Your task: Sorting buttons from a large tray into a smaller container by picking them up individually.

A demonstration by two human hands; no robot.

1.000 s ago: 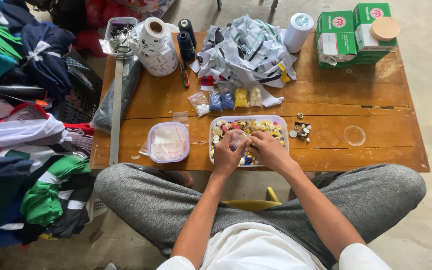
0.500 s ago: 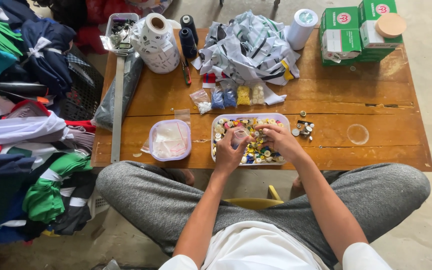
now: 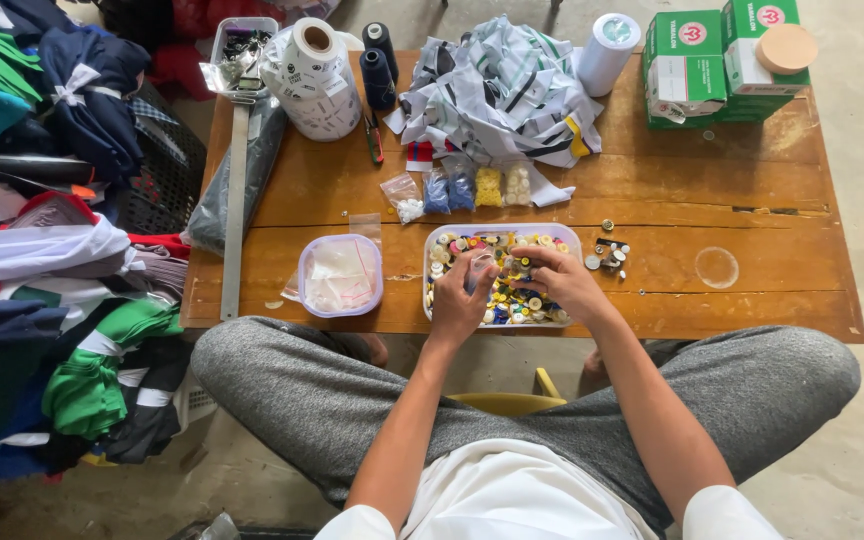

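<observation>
While both hands work over clear rectangular plastic tray of mixed coloured buttons (image 3: 444, 240) at lower centre, left hand (image 3: 460, 300) fingers curled around small clear bag, right hand (image 3: 557, 280) fingertips pinched on button; tray sits near table's front edge (image 3: 752, 325), nudge likely spills it

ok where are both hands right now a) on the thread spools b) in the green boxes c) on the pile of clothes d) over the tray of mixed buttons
d: the left hand and right hand are both over the clear tray of mixed buttons at the near edge of the wooden table, beside a small lidded tub.
</observation>
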